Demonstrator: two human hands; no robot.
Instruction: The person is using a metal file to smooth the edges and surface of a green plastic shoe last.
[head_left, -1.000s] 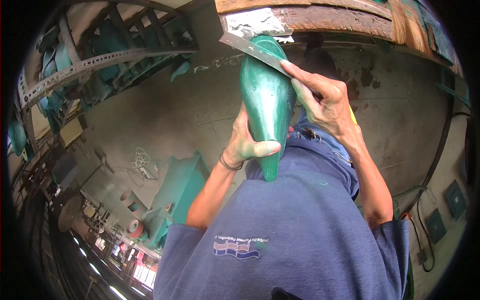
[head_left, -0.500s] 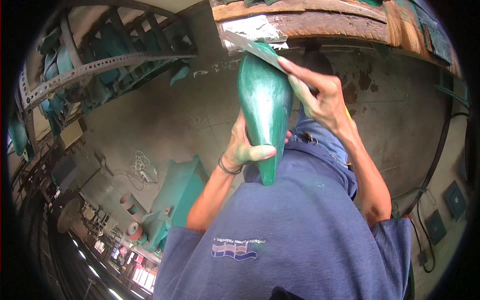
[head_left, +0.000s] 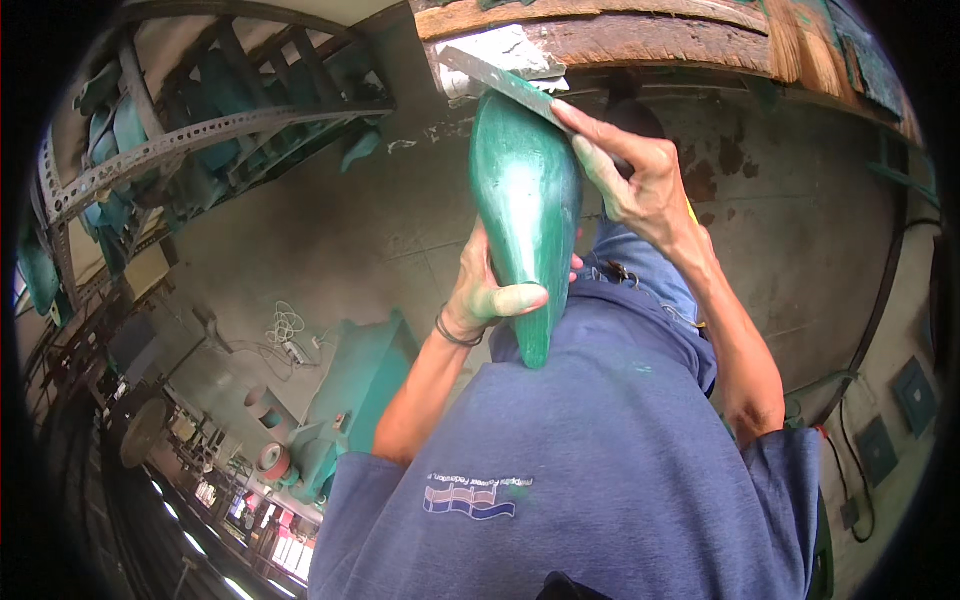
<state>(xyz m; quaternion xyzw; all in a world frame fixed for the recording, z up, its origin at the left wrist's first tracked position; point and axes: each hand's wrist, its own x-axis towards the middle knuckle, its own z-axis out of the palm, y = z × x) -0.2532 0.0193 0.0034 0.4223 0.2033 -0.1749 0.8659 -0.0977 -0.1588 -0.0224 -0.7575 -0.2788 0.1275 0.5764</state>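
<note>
Grey concrete floor [head_left: 330, 240] fills the middle of the frame, stained and cracked, with a perforated metal rack [head_left: 200, 140] holding green pieces in the upper left and a worn wooden bench [head_left: 640, 35] curving along the top edge. A green machine base [head_left: 350, 385] stands on the floor at centre left, with a coil of white cable [head_left: 285, 330] just beside it.

At upper centre a green, teardrop-shaped carved piece [head_left: 525, 225] points its narrow end down toward the person's blue shirt [head_left: 590, 470], its broad end up near the bench edge. The left hand [head_left: 490, 295] comes up from the lower middle, forearm angled up and to the right, a dark band on the wrist; it is closed around the lower part of the piece from the left, thumb laid across the front face, green smears on the skin.

The right hand [head_left: 630, 185] enters from the right, its forearm running from the lower right up toward the centre, wrist bent. Its fingers are stretched forward and pressed on a flat metal file [head_left: 500, 80], gripping it; the file lies slanted from the upper left down to the fingers and rests across the broad top of the green piece. A pale block [head_left: 500, 55] sits on the bench edge just behind the file.
</note>
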